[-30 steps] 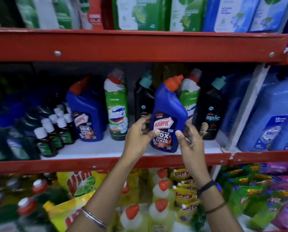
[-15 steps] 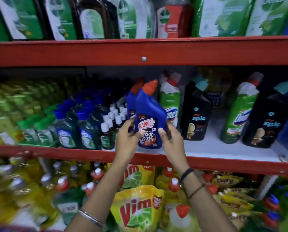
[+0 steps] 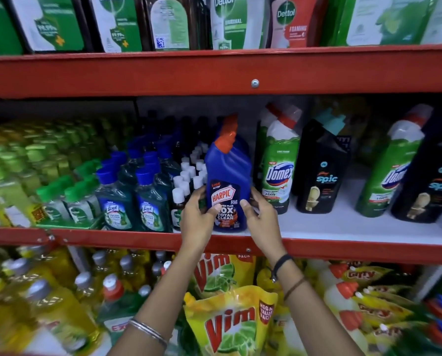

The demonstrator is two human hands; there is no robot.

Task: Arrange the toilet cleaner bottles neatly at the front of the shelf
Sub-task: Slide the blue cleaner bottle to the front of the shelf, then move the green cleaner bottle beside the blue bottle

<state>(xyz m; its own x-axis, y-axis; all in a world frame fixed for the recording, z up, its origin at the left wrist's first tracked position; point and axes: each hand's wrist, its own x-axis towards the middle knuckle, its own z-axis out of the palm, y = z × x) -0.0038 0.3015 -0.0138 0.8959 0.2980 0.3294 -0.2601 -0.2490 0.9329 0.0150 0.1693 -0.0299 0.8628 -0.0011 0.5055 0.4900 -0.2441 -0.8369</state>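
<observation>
A blue Harpic bottle (image 3: 227, 173) with an orange cap stands upright near the front edge of the white middle shelf (image 3: 343, 227). My left hand (image 3: 196, 217) grips its left side and my right hand (image 3: 259, 217) its right side, thumbs on the label. A second orange cap shows just behind it. To the right stand a green Domex bottle (image 3: 279, 165), a black Spic bottle (image 3: 322, 170), another Domex bottle (image 3: 389, 170) and another Spic bottle (image 3: 430, 186), set further back on the shelf.
Small white-capped bottles (image 3: 186, 176) and blue-capped Lizol bottles (image 3: 148, 196) crowd the shelf left of the Harpic. A red shelf rail (image 3: 343, 246) runs along the front. Dettol packs (image 3: 168, 21) fill the shelf above; Vim pouches (image 3: 230, 325) sit below.
The Harpic bottle has been carried leftward along the shelf in both hands, past the Domex and Spic bottles, and now stands at the front beside the small white-capped bottles.
</observation>
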